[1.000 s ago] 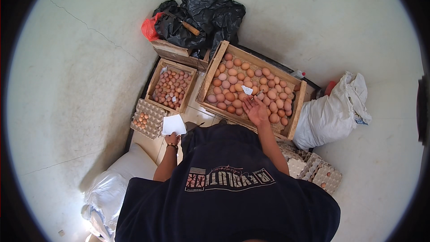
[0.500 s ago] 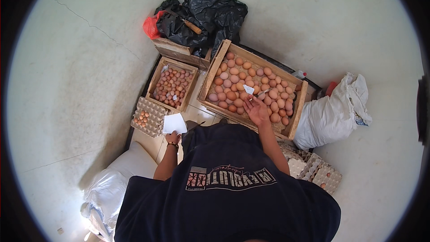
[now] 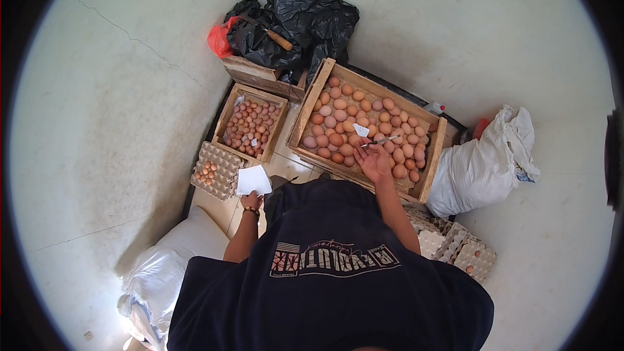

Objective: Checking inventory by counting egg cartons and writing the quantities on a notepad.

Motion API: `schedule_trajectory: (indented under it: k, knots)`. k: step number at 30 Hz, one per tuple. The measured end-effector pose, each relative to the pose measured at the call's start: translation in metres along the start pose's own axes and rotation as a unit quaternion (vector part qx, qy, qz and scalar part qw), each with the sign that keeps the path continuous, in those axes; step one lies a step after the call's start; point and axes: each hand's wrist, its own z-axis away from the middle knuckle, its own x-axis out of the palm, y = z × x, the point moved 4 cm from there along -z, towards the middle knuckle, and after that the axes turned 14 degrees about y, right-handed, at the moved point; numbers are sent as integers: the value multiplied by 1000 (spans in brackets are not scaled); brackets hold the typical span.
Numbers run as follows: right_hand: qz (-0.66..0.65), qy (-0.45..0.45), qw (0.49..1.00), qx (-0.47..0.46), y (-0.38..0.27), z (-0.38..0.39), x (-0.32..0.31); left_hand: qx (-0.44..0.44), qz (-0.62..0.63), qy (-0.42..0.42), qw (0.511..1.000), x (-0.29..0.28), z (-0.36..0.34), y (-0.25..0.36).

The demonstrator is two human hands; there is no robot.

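Pen (image 3: 387, 139) at the fingertips of the right hand (image 3: 375, 164), in the head view, lies with its long axis slanting across the large wooden crate (image 3: 434, 159), one end by the fingers and the other pointing rightward and slightly away from the body. White paper (image 3: 254, 180), by contrast, lies well apart from it, off to the person's left and outside the crate, so the left hand (image 3: 251, 200) is the nearer one to the sheet and the right hand the one at the pen. The right hand is palm up over the crate's near side, fingers loosely extended, their tips appearing to grip the pen near one end; exactly which fingers press on it is too small to tell. Just beyond those fingertips, a torn white slip (image 3: 361, 130) rests on the brown eggs (image 3: 340, 103). The left hand is closed on the near edge of the paper, which reaches forward from the fingers beside the pulp egg tray (image 3: 227, 168); the small wooden crate (image 3: 281, 117) stands farther forward.
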Motion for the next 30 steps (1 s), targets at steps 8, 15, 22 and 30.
schedule_trajectory:
  k: [8,15,22,30]
  knots:
    - [5,-15,1000,-5,-1,0,0,-22,-2,14,1000,2,10,6]
    - [3,-22,1000,-5,-1,-1,-1,-22,-14,12,1000,3,10,6]
    - [-2,-23,1000,-1,0,-1,-1,-23,-14,11,1000,0,0,0]
    - [-7,-24,1000,-1,-1,-1,-3,-18,-4,25,1000,1,7,3]
